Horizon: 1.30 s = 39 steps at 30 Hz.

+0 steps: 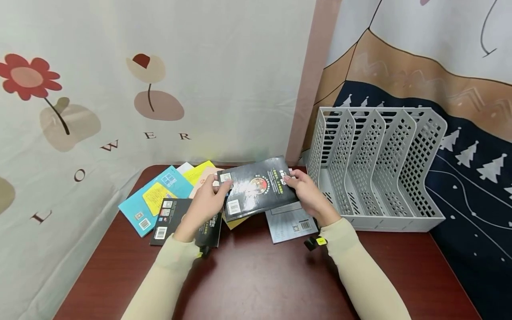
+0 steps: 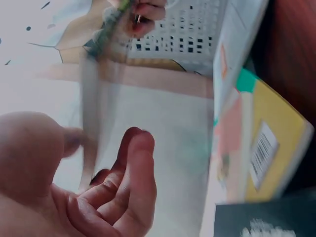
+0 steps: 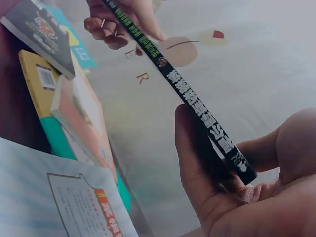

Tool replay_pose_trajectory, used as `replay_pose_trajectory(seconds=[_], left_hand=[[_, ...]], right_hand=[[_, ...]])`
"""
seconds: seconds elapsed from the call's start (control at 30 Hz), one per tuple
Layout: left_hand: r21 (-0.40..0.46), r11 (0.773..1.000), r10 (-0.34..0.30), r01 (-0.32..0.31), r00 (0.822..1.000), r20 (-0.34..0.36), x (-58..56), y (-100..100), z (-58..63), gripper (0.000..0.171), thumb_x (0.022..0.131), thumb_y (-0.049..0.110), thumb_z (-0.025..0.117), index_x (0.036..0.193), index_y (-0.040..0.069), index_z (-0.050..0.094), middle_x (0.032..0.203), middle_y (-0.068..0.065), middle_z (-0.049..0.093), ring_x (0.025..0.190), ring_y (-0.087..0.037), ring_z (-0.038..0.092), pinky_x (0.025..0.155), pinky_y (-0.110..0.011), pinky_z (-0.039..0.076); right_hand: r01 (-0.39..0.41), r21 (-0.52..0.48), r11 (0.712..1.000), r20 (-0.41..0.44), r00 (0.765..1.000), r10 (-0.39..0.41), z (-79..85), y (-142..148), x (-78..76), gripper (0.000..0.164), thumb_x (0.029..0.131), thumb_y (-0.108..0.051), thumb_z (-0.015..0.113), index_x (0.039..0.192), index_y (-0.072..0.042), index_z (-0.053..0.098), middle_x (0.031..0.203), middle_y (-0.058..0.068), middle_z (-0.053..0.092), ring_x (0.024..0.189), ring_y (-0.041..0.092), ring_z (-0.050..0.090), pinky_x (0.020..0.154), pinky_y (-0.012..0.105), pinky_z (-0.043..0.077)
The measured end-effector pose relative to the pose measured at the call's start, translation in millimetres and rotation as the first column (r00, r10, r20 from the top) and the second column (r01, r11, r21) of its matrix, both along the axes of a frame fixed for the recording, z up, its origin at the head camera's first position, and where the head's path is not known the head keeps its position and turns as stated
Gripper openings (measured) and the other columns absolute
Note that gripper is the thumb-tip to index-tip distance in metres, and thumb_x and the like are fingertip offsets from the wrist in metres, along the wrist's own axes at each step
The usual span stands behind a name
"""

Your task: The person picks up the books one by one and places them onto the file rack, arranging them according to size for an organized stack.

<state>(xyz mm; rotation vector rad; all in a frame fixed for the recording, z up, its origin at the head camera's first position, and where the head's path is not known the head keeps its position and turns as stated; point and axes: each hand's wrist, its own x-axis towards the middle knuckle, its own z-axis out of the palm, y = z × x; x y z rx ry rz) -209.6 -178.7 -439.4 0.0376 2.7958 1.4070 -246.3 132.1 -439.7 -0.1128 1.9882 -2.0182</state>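
Note:
A thin black book (image 1: 258, 186) is held up over the table between both hands, its cover with barcode and round picture facing up. My left hand (image 1: 206, 204) grips its left end, thumb on the cover. At the other end, my right hand (image 1: 314, 198) pinches the book's right edge. The right wrist view shows the printed spine (image 3: 187, 94) running between the two hands. Below lies another black book (image 1: 172, 222), partly hidden by the left forearm. A pale blue-grey book (image 1: 286, 224) lies under the right side of the held one.
A blue book (image 1: 134, 211), a yellow one (image 1: 196, 172) and several others overlap at the table's back left. To the right stands a white perforated rack (image 1: 392, 224) with upright dividers. A printed curtain (image 1: 240, 89) hangs behind the reddish-brown table (image 1: 260, 284).

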Motion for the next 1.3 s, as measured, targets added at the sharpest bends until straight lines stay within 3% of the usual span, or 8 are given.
replay_pose_trajectory(seconds=[0.17, 0.33, 0.47, 0.6, 0.83, 0.97, 1.13, 1.3], left_hand=[[0.001, 1.000, 0.004, -0.004, 0.999, -0.046, -11.4, 19.7, 10.4, 0.043, 0.116, 0.042, 0.055, 0.140, 0.007, 0.048, 0.079, -0.006, 0.068, 0.064, -0.017, 0.057, 0.059, -0.032, 0.047], [0.000, 1.000, 0.008, -0.008, 0.997, -0.077, -20.5, 36.8, 18.8, 0.049, 0.117, 0.040, 0.051, 0.152, 0.006, 0.047, 0.090, -0.011, 0.074, 0.069, -0.017, 0.063, 0.064, -0.030, 0.050], [0.054, 0.999, 0.013, -0.009, 0.998, -0.065, -23.4, 46.9, 22.5, 0.049, 0.116, 0.041, 0.051, 0.152, 0.008, 0.049, 0.105, -0.016, 0.079, 0.076, -0.018, 0.074, 0.068, -0.030, 0.058], [0.084, 0.996, -0.007, 0.009, 1.000, -0.026, -24.0, 49.4, 21.7, 0.048, 0.116, 0.040, 0.053, 0.152, 0.008, 0.049, 0.110, -0.017, 0.080, 0.077, -0.018, 0.076, 0.068, -0.030, 0.061], [0.039, 0.999, -0.028, 0.030, 0.999, -0.038, -27.6, 38.6, 18.4, 0.054, 0.114, 0.046, 0.054, 0.154, 0.010, 0.051, 0.113, -0.014, 0.080, 0.087, -0.023, 0.076, 0.079, -0.034, 0.059], [-0.028, 0.999, -0.046, 0.045, 0.998, -0.037, -29.2, 31.3, 14.8, 0.047, 0.114, 0.050, 0.054, 0.144, 0.015, 0.066, 0.110, -0.012, 0.078, 0.090, -0.028, 0.073, 0.080, -0.038, 0.057], [-0.120, 0.981, -0.154, 0.151, 0.988, -0.017, -31.6, 28.3, 11.7, 0.043, 0.112, 0.055, 0.056, 0.125, 0.022, 0.080, 0.100, -0.003, 0.078, 0.092, -0.021, 0.070, 0.085, -0.037, 0.055], [-0.140, 0.918, -0.373, 0.371, 0.928, 0.017, -32.0, 34.3, 12.6, 0.038, 0.115, 0.049, 0.056, 0.108, 0.020, 0.079, 0.086, 0.001, 0.073, 0.077, -0.015, 0.067, 0.081, -0.034, 0.054]], right_hand=[[0.024, -0.018, 1.000, 0.025, 0.999, -0.023, 4.6, 7.6, -2.9, 0.025, 0.118, -0.024, 0.051, 0.132, -0.004, 0.055, 0.102, -0.004, 0.071, 0.085, 0.006, 0.071, 0.076, 0.023, 0.059], [0.046, -0.009, 0.999, 0.052, 0.998, -0.045, 2.5, 13.8, -5.1, 0.044, 0.118, -0.028, 0.049, 0.150, 0.001, 0.049, 0.110, -0.001, 0.070, 0.087, 0.005, 0.071, 0.077, 0.022, 0.059], [0.069, -0.027, 0.997, 0.072, 0.995, -0.067, -1.3, 18.1, -5.5, 0.064, 0.117, -0.028, 0.049, 0.170, 0.002, 0.027, 0.124, 0.007, 0.067, 0.087, 0.005, 0.072, 0.080, 0.021, 0.061], [0.069, -0.045, 0.997, 0.067, 0.996, -0.066, -1.9, 23.2, -4.5, 0.079, 0.118, -0.027, 0.048, 0.176, 0.002, 0.002, 0.129, 0.011, 0.065, 0.087, 0.004, 0.074, 0.081, 0.021, 0.062], [0.033, -0.083, 0.996, 0.038, 0.999, -0.030, 2.7, 30.9, -7.5, 0.075, 0.118, -0.025, 0.049, 0.174, 0.003, 0.008, 0.110, 0.001, 0.073, 0.086, 0.007, 0.077, 0.081, 0.024, 0.064], [-0.020, -0.054, 0.998, 0.048, 0.999, 0.023, 2.5, 34.2, -7.9, 0.066, 0.118, -0.026, 0.049, 0.170, 0.004, 0.021, 0.106, -0.002, 0.075, 0.086, 0.008, 0.077, 0.080, 0.026, 0.065], [-0.111, -0.015, 0.994, 0.046, 0.993, 0.112, 1.3, 36.6, -7.4, 0.051, 0.118, -0.026, 0.051, 0.160, 0.002, 0.042, 0.105, -0.003, 0.076, 0.087, 0.010, 0.077, 0.079, 0.029, 0.065], [-0.186, 0.026, 0.982, 0.030, 0.982, 0.185, 0.5, 37.5, -8.4, 0.062, 0.117, -0.028, 0.054, 0.168, 0.001, 0.035, 0.118, 0.004, 0.074, 0.095, 0.012, 0.077, 0.083, 0.030, 0.065]])
